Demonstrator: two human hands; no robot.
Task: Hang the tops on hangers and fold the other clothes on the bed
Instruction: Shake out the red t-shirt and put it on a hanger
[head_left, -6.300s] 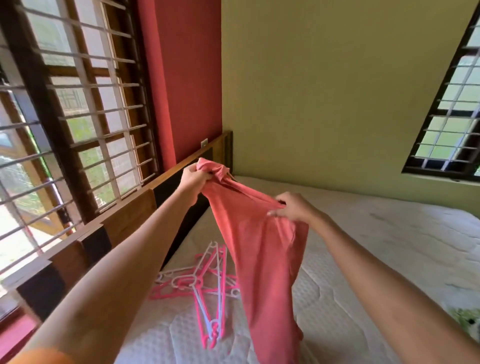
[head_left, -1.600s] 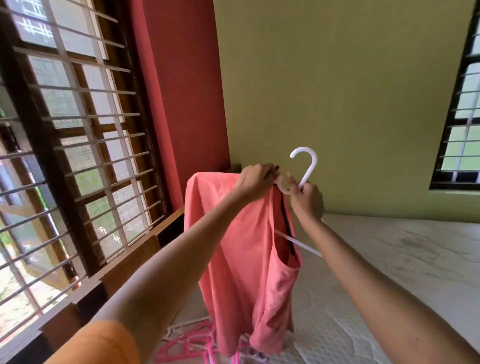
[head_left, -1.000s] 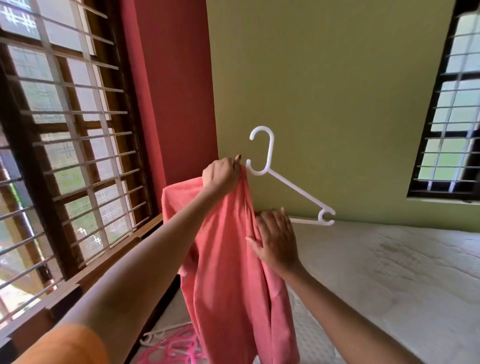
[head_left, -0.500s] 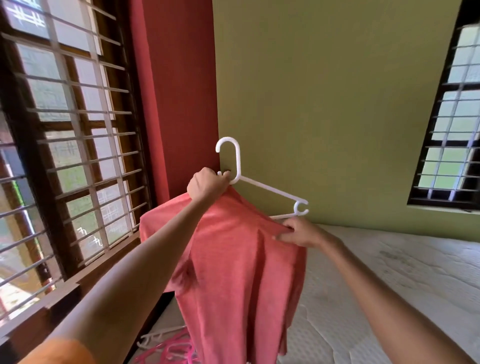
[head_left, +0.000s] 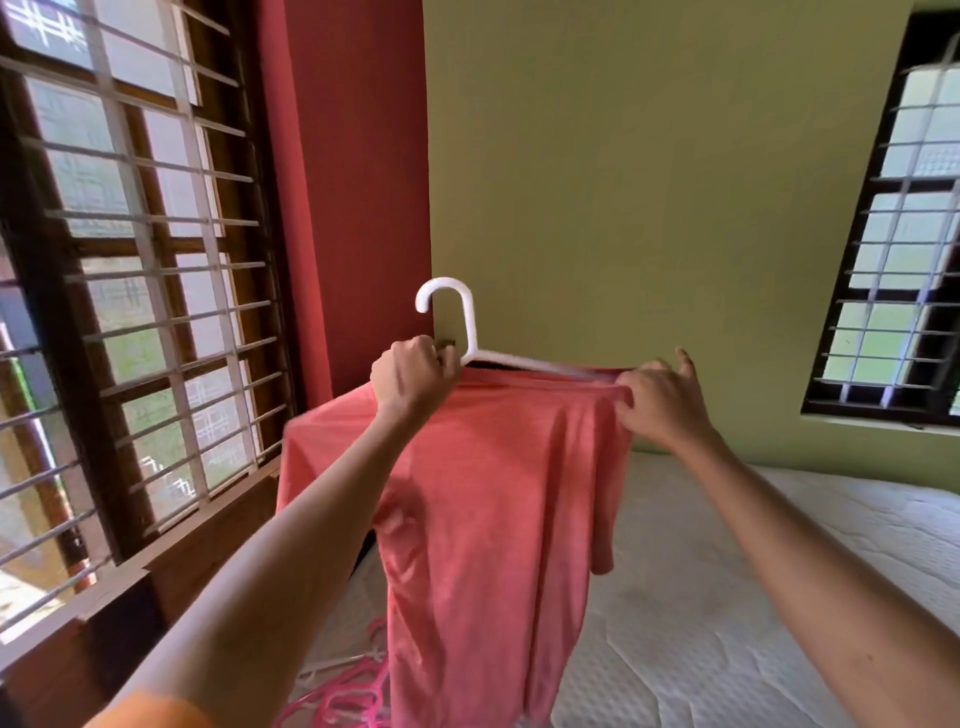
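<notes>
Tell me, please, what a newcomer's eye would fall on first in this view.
First the coral-pink top, held up mid-frame over the white mattress on a white hanger whose hook stands out against the green wall. The left hand grips at the hanger's neck while the right hand pinches the top's shoulder over the hanger's arm. A barred window fills the left side.

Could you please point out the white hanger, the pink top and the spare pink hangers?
white hanger (head_left: 470, 317): head view, hook shaft.
pink top (head_left: 498, 493): head view, front panel.
spare pink hangers (head_left: 358, 699): head view, pile on bed.
</notes>
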